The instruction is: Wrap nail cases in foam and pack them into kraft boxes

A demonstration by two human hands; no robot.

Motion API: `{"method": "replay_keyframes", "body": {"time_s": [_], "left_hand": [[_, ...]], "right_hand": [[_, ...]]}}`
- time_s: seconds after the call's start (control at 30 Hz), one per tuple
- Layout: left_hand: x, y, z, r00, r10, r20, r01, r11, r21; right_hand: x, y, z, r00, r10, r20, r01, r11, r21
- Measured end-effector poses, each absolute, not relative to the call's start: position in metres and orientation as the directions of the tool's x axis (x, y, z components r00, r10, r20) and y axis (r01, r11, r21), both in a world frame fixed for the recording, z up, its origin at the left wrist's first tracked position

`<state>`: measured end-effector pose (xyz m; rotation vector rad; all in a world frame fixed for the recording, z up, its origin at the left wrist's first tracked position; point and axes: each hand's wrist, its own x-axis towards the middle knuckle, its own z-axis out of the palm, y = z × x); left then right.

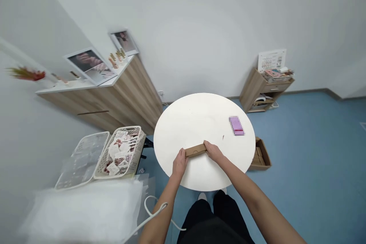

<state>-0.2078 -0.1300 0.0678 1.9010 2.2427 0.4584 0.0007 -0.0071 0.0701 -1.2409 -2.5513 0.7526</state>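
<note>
A small, long cardboard box (195, 150) is held level at the near part of the round white table (183, 118). My left hand (180, 162) grips its left end, and my right hand (213, 150) grips its right end. The box looks closed, with a small half-round notch on the side facing me. Whether it rests on the table or is lifted slightly, I cannot tell. To the right of my right hand lies a tiny reddish scrap (223, 137). Farther right is a purple, pixelated rectangular item (236, 126).
White baskets, one (138, 156) full of small packets, stand at the left beside translucent plastic bags (85, 209). An open carton (267, 160) holding cardboard boxes is on the floor at right. Wooden cabinets (140, 95) stand along the wall. A white cable (151, 215) crosses near my left forearm.
</note>
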Motion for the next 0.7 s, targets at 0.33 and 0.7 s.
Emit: {"method": "replay_keyframes", "body": {"time_s": [0.33,0.7], "left_hand": [[-0.15,-0.089,0.111,0.049,0.995,0.087,0.828,-0.089,0.554],[0.085,-0.025,0.139,0.222,0.973,0.063,0.435,-0.156,0.887]], "right_hand": [[0.101,-0.036,0.13,-0.473,0.872,0.129,0.671,0.451,-0.588],[0.367,-0.008,0.169,-0.275,0.961,0.04,0.544,0.189,-0.818]]}}
